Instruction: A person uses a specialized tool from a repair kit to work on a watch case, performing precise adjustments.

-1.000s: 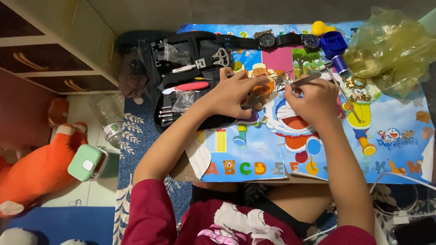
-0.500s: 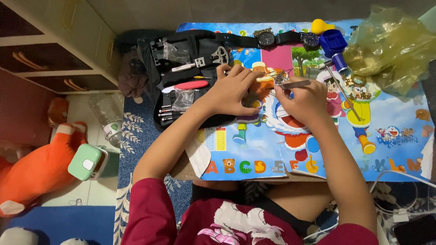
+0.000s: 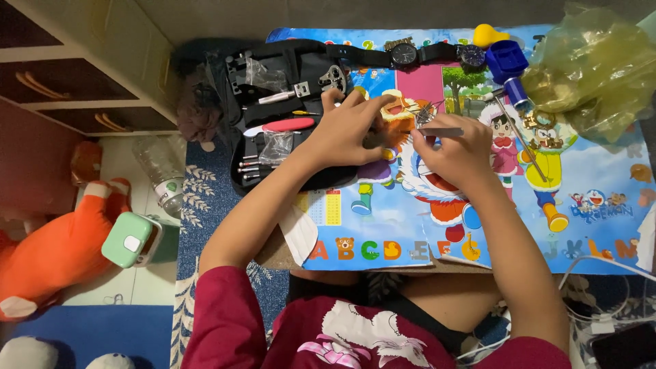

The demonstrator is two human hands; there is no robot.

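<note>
**Two hands at work over a small part on a cartoon mat**

The left hand (image 3: 345,133) lies curled on the worktop (image 3: 383,225), fingers bent down over a small dark part (image 3: 374,139) that is mostly hidden beneath them; what the part is cannot be told. At 3 o'clock from it, the right hand (image 3: 459,152) is pinched narrow on a thin metal tool (image 3: 437,131), which lies almost level with its tip pointing toward 9 o'clock, just beside the left fingertips. Both hands rest on a bright cartoon mat (image 3: 594,171).

An open black tool case (image 3: 273,89) sits at 10 o'clock from the left hand, with a red-handled tool (image 3: 288,125) in it. Two wristwatches (image 3: 404,53) lie along the mat's far edge at 12 o'clock. A blue holder (image 3: 506,60) and a crumpled yellowish plastic bag (image 3: 594,68) sit at 2 o'clock from the right hand.
</note>
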